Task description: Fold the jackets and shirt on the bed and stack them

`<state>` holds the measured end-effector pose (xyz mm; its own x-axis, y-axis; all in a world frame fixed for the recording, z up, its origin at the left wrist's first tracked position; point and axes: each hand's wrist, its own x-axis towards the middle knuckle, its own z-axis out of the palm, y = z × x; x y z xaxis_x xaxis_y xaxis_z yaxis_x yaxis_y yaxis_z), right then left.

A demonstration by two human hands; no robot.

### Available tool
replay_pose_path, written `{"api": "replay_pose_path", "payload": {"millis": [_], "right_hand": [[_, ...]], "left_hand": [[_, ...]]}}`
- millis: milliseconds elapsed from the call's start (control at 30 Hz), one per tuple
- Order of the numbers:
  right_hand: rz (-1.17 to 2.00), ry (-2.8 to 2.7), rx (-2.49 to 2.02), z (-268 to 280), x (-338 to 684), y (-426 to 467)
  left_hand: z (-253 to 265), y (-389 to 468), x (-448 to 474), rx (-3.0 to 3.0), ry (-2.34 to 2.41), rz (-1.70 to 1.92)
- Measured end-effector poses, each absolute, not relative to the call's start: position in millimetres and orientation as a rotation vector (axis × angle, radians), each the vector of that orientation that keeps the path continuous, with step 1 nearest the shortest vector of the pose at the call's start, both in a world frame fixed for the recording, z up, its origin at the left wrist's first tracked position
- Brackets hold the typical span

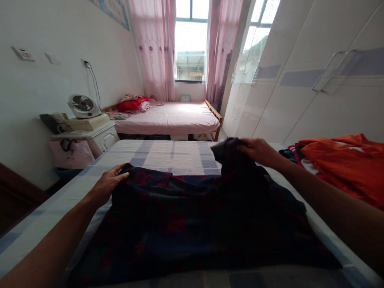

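Observation:
A dark navy garment (180, 224) with red patches is spread over the bed in front of me. Its exact kind is hard to make out in the dim light. At the garment's far left corner, my left hand (112, 179) is closed on the edge, thumb on top. My right hand (258, 151) pinches the far right part and holds it raised above the bed in a bunched fold. The fingertips of that hand are partly hidden by the cloth. The near side of the garment lies on the sheet.
A blue-and-white checked sheet (162, 154) covers the bed. Folded orange clothes (348, 160) lie at the right, before a white wardrobe (315, 108). To the left, a fan (82, 105) stands on a box atop a cabinet (105, 138). Beyond is a pink bed (177, 118).

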<state>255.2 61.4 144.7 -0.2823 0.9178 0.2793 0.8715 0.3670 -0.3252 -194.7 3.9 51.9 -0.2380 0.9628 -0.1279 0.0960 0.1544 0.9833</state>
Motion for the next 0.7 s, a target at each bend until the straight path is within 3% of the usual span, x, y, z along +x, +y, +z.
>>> {"api": "replay_pose_path", "payload": {"millis": [167, 333, 500, 700], "right_hand": [[0.116, -1.817, -1.742, 178.0, 247.6, 157.9], [0.166, -1.648, -1.868, 140.0, 245.4, 219.0], [0.231, -1.668, -1.939, 94.1, 248.2, 240.8], [0.089, -1.627, -2.014, 78.6, 247.4, 219.6]], "left_hand": [[52.6, 7.9, -196.4, 1.029, 1.604, 1.183], [47.1, 15.4, -201.6, 1.096, 1.768, 1.086], [47.5, 22.9, -209.7, 1.424, 1.877, 0.843], [55.8, 19.4, -214.5, 1.987, 1.866, 0.397]]}}
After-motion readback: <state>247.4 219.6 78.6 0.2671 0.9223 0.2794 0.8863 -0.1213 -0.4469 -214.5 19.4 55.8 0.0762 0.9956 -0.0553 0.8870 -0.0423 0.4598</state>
